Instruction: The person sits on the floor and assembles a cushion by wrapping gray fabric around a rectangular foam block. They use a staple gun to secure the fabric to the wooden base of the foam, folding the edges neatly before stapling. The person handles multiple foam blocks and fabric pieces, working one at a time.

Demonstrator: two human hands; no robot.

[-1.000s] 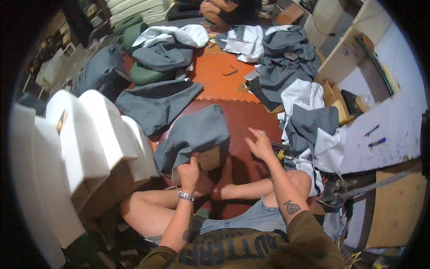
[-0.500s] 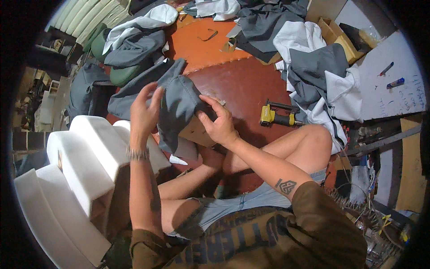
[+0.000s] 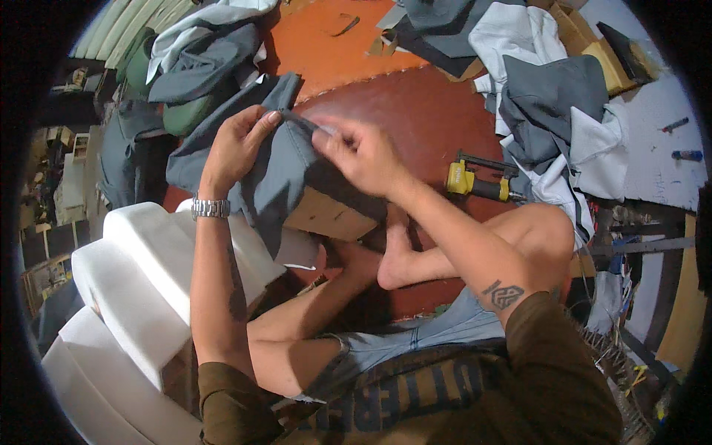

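A grey fabric cover with a stitched seam is draped over a block-shaped piece in front of me. Below the fabric shows the piece's bare tan board side. My left hand, closed with thumb against fingers, pinches the fabric's upper edge. Opposite it, my right hand is closed on the same edge, slightly blurred. Between the two hands the edge is stretched into a narrow taut strip. What lies inside the right fingers is partly hidden.
A yellow and black staple gun lies on the red floor covering at right. White foam-like stepped pieces stand close at left. Grey and white fabric covers are heaped at right, more grey ones at far left.
Both hands have risen along the fabric and now pull its edge taut. The right hand has gone from resting on the cover's side to gripping its upper edge. The view has shifted slightly.
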